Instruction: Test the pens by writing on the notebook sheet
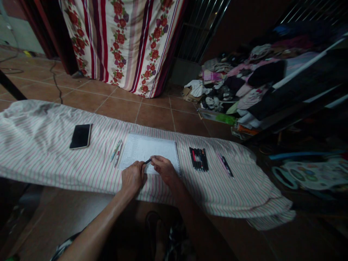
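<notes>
Between my two hands is a dark pen [147, 161], held above the near part of a spiral notebook [152, 145]. My left hand [133, 177] is closed around one end of the pen. The fingertips of my right hand [163, 167] pinch its other end. Handwriting covers the left side of the notebook's open page, and its wire binding runs down the right edge. Left of the notebook lie two light pens [117, 153]. To its right, several dark pens [198, 159] rest side by side, and a pink pen and a black pen [227, 167] lie farther right.
A black-screened tablet or phone [81, 136] lies to the left on the striped cloth [103, 145] covering the long surface. Beyond it hangs a floral curtain [119, 47] above the tiled floor [122, 107]. A heap of clothes [233, 79] fills the back right.
</notes>
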### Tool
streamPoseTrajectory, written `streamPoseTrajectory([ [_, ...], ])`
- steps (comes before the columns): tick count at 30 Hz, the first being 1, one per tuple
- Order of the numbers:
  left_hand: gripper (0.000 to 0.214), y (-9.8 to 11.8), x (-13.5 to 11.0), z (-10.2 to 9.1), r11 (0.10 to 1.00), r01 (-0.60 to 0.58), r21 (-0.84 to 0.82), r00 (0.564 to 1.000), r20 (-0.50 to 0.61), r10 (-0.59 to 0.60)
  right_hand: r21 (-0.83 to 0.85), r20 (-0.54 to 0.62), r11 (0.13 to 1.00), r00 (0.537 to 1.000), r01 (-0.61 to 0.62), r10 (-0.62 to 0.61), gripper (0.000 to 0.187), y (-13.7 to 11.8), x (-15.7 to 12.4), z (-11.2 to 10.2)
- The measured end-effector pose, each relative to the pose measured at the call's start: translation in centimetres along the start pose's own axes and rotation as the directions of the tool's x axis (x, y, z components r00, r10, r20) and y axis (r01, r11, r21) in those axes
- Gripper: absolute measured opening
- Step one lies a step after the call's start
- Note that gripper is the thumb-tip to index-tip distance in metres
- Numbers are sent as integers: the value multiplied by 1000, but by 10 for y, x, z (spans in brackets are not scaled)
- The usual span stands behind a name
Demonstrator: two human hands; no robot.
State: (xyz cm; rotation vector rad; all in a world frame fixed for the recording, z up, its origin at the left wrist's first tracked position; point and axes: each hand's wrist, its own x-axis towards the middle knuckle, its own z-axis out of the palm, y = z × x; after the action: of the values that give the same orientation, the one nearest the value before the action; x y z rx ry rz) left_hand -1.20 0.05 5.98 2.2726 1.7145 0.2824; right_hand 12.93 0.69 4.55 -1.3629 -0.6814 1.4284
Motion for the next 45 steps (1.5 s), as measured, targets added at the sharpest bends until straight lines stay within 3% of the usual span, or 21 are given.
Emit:
streamPoseTrajectory([
  [4,33,0,0,0,1000,7,1,1000,0,-7,28,69,999,997,23,-25,34,-4,-5,-1],
  [12,32,1,1,-1,1000,17,1,1000,17,-17,-57,54,998,998,27,-24,30,1,-2,0],
  [18,32,2,1,-1,1000,23,-3,1000,17,-23,-167,117,969,980,182,-163,33,-9,-10,-5],
  [22,32,1,1,-1,999,34,-4,999,22,-34,-157,124,966,975,205,-186,37,-6,-7,-8],
  [26,32,1,2,0,999,46,-10,999,30,-46,-134,-21,976,984,173,-177,38,8,9,-12],
  [28,32,1,2,1,999,51,-13,998,36,-51,-210,-97,963,976,171,-195,39,15,20,-16],
  [33,30,1,2,0,998,58,-17,997,53,-57,-523,-141,833,945,183,-296,28,16,43,-29],
  [38,30,1,3,-1,998,69,-13,995,71,-68,-790,-82,578,900,203,-428,11,6,52,-36],
  [41,30,1,4,0,997,74,-10,995,75,-73,-878,-40,441,891,184,-453,13,5,55,-34],
  [45,31,0,4,0,998,67,-11,995,74,-66,-931,4,323,888,171,-459,16,7,57,-34],
])
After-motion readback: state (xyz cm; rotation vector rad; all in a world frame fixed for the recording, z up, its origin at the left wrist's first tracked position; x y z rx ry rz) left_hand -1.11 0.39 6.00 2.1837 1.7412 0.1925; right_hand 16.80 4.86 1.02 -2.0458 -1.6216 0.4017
